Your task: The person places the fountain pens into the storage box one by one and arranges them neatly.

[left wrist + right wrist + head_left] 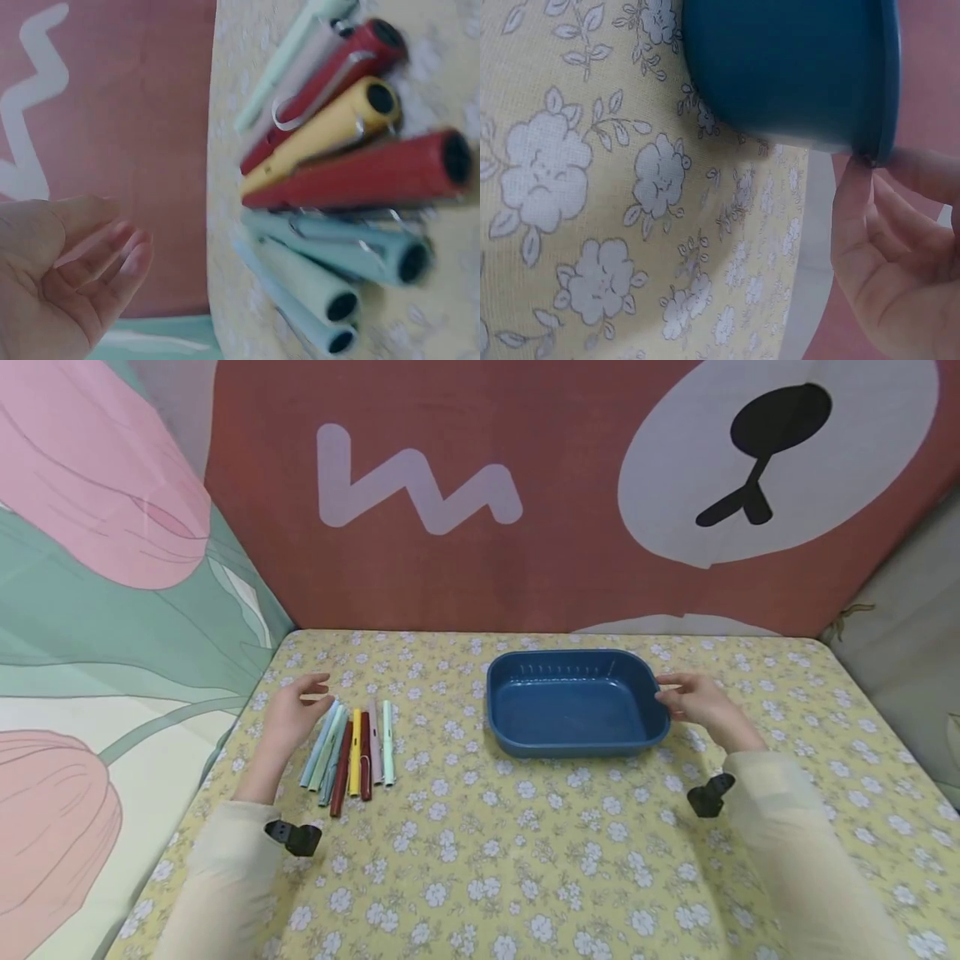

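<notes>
A row of several capped pens (356, 752) lies on the left of the table, in pale blue, mint, teal, dark red, yellow and lilac. My left hand (291, 717) is just above and left of their far ends, its fingers loosely bent with nothing between them. In the left wrist view the same hand (67, 277) shows apart from the red pen (367, 174) and the others. On the right, my right hand (699, 702) pinches the right rim of a blue rectangular tray (570, 714). The right wrist view shows thumb and fingertips meeting at that rim, the tray's outer wall (780, 75) beside them.
A yellow flowered cloth (465, 860) covers the table. Behind it stands a red-brown fabric wall (450, 577) with a bear print, and a flower-printed curtain (112, 652) borders the left side. Small black cameras (303, 839) sit on both wrists.
</notes>
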`<control>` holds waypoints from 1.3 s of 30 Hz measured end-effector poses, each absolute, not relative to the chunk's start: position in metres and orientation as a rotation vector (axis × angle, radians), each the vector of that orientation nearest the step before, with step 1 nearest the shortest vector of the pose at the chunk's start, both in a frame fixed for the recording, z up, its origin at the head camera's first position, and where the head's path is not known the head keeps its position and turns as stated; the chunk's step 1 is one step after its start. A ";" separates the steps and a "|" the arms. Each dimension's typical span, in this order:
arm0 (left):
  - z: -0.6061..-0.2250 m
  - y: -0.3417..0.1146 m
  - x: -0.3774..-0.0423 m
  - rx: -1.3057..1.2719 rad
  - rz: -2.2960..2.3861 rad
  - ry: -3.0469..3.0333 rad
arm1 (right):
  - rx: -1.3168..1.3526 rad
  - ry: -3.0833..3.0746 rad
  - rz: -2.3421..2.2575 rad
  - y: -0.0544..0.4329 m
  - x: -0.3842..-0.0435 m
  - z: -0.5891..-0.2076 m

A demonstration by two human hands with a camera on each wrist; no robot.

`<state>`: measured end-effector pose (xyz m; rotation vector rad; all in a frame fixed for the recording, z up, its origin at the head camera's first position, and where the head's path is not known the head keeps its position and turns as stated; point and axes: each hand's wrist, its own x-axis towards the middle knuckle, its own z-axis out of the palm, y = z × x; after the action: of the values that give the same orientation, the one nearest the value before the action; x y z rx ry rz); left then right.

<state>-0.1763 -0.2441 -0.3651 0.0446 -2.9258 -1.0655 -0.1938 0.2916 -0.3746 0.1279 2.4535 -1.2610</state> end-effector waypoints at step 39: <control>-0.404 -0.285 -0.166 0.192 -1.219 -3.220 | 0.126 2.297 -1.488 0.274 -0.186 -0.384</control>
<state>-0.1656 -0.2851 -0.4044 0.1919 -3.2199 -1.2185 -0.1865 0.2743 -0.3842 0.1256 2.2966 -1.4884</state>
